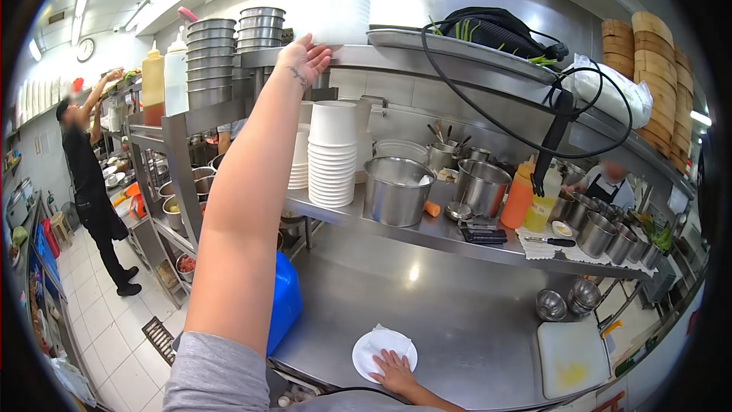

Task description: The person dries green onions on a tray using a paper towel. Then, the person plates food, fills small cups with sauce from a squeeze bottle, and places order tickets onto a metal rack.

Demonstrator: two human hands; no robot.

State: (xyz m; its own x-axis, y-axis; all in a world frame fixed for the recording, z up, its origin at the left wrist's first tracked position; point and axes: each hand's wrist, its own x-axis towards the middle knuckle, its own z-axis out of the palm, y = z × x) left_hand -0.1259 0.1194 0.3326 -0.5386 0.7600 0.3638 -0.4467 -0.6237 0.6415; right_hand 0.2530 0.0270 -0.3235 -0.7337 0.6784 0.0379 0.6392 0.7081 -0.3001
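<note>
My left hand (306,59) is raised to the upper shelf, fingers apart and slightly bent, at the bottom of a tall stack of translucent white containers (337,0). Whether the fingertips touch the stack is unclear. On the steel counter (457,290), my right hand (393,371) lies with spread fingers over the lower right part of a small round white plate (364,366). A crumpled white paper or cloth (385,342) is on the plate, partly under the fingers.
White tubs (332,152), steel pots (398,191) and sauce bottles (518,194) stand on the middle shelf. A black cable (457,90) hangs from above. A cutting board (573,358) lies at right, a blue container (285,297) at left. Two people (91,175) work farther off.
</note>
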